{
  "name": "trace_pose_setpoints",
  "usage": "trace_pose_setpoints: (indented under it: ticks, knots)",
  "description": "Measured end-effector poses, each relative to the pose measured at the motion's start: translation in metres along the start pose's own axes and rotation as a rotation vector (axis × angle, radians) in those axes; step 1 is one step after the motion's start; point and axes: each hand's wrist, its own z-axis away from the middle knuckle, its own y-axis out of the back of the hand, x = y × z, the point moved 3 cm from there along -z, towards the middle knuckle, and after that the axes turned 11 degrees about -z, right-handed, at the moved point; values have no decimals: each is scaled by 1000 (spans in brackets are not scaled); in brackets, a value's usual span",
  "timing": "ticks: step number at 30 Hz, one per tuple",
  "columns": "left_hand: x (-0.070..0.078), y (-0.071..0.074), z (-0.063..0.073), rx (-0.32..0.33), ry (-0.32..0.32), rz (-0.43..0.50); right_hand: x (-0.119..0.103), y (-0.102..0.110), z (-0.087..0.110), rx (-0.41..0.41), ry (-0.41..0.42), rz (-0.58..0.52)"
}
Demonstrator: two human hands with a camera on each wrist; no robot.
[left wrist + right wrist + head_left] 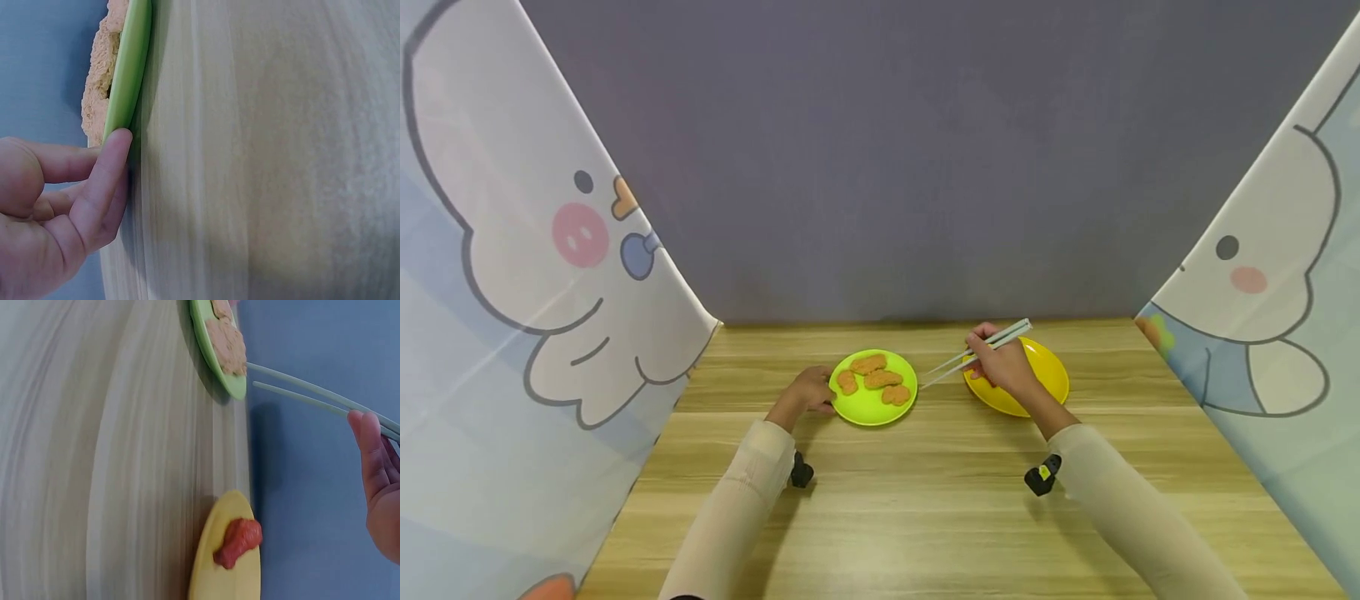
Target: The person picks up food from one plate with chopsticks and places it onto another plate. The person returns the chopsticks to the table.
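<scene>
Inspecting the head view: left hand (pixel 808 390) pinches the green plate (pixel 861 408), bearing breaded pieces (pixel 882 379), at its 9 o'clock rim, probably to steady it on the surface (pixel 917 500); right hand (pixel 1006 365) has fingers closed round chopsticks (pixel 1013 330), parted tips empty near that plate's 3 o'clock. Left wrist view: one finger lies against the rim's outer side, unseen from above. Right wrist view: yellow plate (pixel 228 584) bears a red drumstick-shaped piece (pixel 237 542), largely hand-hidden in the head view

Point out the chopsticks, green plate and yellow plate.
Chopsticks (pixel 325 392): right wrist view, upper stick's shaft.
Green plate (pixel 865 411): head view, bare near side.
Yellow plate (pixel 1048 372): head view, bare right side.
</scene>
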Motion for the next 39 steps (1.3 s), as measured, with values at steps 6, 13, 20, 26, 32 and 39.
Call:
trace_pose_setpoints:
  ticks: [6, 13, 20, 26, 32, 39]
  knots:
    - [-2, -1, -2, 2, 7, 17, 3, -21, 0, -63, 67, -27]
    - [-2, -2, -2, -4, 22, 31, 5, -39, 4, -113, 51, 36]
    - [-1, -3, -2, 1, 26, 25, 5, -51, 2, -169, 54, 58]
    - [-1, -3, -1, 6, 21, 35, 2, -59, 2, -187, 33, 124]
    - [-1, -3, -1, 4, 27, 46, 4, -64, -1, -222, 79, 102]
    - [0, -2, -1, -1, 29, 54, 7, -67, -3, -210, 118, 121]
